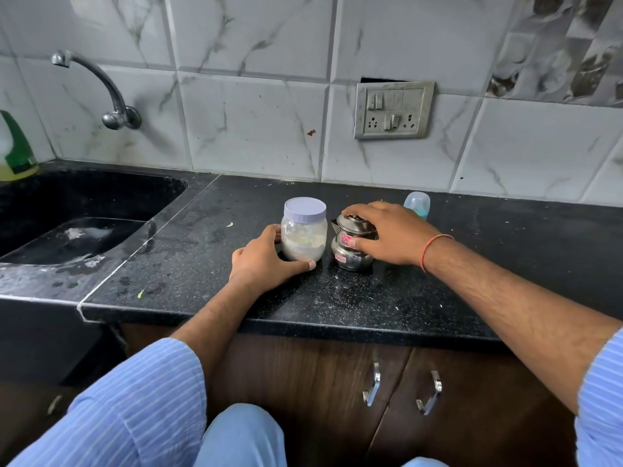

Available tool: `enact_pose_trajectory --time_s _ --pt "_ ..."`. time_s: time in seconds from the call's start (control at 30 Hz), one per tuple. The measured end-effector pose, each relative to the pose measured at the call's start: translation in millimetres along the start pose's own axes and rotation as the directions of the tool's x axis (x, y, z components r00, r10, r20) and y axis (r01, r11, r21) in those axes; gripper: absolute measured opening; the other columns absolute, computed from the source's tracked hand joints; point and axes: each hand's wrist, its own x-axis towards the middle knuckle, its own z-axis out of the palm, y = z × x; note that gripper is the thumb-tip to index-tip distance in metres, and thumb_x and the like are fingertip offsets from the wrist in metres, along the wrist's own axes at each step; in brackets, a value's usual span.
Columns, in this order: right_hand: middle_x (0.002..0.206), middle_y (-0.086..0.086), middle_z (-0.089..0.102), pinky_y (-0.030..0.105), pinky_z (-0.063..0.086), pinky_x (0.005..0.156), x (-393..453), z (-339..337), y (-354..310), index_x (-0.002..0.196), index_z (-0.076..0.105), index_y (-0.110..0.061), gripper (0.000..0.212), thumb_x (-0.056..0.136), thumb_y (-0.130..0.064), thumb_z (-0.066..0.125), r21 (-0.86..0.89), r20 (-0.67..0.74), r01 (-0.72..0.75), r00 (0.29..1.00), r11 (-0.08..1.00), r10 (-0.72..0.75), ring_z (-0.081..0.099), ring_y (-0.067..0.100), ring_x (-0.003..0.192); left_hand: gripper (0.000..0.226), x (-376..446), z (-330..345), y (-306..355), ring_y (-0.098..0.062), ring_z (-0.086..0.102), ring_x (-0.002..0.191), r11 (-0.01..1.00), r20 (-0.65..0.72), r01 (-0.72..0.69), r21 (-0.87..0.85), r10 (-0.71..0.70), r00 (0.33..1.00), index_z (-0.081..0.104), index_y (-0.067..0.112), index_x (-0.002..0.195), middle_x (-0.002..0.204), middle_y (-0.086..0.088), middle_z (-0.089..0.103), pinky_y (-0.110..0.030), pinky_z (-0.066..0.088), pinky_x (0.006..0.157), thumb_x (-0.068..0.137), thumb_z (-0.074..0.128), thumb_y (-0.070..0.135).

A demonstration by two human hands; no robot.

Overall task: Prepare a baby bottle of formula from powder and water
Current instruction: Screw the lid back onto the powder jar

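While the left hand (266,259) curls round the clear rounded jar with a ridged lilac lid (304,229), part full of pale powder, the right hand (387,232) grips the small shiny steel lidded pot (350,247) just beside it. Both stand on the speckled black stone desk (438,298). A translucent blue-capped baby bottle (418,203) stands behind the right hand.

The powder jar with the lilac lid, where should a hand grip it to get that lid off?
Hold the powder jar around its rounded lower body from the left, as the left hand does. Bring the other hand straight down onto the lilac lid: it faces up, and its ribbed rim suits a twist. The steel pot crowds the right side.
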Motion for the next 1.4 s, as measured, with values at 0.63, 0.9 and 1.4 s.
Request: enact_pose_trajectory --time_s 0.63,0.9,1.4 --pt "0.127 0.0 0.061 0.045 0.054 0.093 -67 49 57 0.135 0.059 -0.019 0.054 0.089 -0.036 0.08 0.481 -0.628 -0.165 0.621 0.861 0.469 0.06 0.021 0.105 0.103 0 0 -2 -0.01 0.066 0.135 1.0 -0.02 0.005 -0.019 -0.006 1.0 0.05 0.035 0.147 0.14 0.019 0.071 -0.048 0.045 0.12 0.065 0.094 0.078" --pt "0.139 -0.007 0.067 0.043 0.058 0.103 -47 72 84 0.152 0.047 -0.022 0.093 0.075 -0.042 0.095 0.745 -0.139 -0.324 0.781 0.584 0.609 0.071 0.009 0.111 0.102 -5 -2 3 -0.009 0.066 0.134 0.999 -0.022 0.016 -0.034 -0.017 1.0 0.052 0.032 0.148 0.142 0.018 0.07 -0.042 0.047 0.116 0.065 0.096 0.074" --pt "0.121 -0.004 0.075 0.028 0.053 0.086 -59 67 74 0.132 0.062 -0.023 0.059 0.082 -0.04 0.089 0.604 -0.195 -0.362 0.796 0.71 0.572 0.071 0.012 0.1 0.102 -12 -3 5 -0.013 0.065 0.137 0.997 -0.001 0.025 -0.071 -0.025 1.0 0.051 0.029 0.149 0.149 0.013 0.068 -0.041 0.052 0.113 0.068 0.097 0.069"
